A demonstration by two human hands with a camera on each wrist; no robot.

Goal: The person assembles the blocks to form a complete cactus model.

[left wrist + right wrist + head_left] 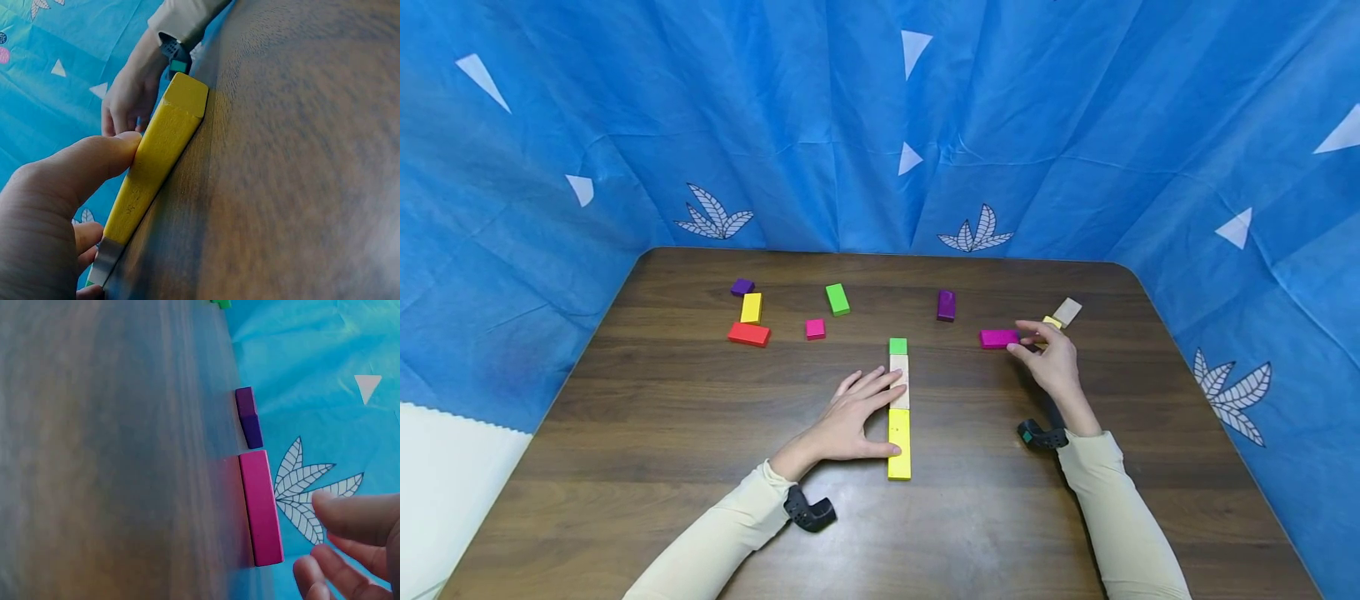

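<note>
A yellow block (898,444), a pale wooden block (898,367) and a green block (898,346) lie end to end in a straight row in the head view. My left hand (853,417) spreads over the row's left side, fingertips on the wooden block and thumb at the yellow one. The left wrist view shows that thumb against the side of the yellow block (150,169). My right hand (1051,360) hovers with thumb and fingers apart beside a magenta block (997,339). Nothing shows between its fingers in the right wrist view, near the same magenta block (261,509).
Beyond my right hand are a partly hidden light yellow block (1052,322) and a grey block (1067,312). Farther back lie a purple block (946,306) and a green one (837,299). Pink (815,329), red (748,334), yellow (751,308) and dark purple (742,287) blocks sit left.
</note>
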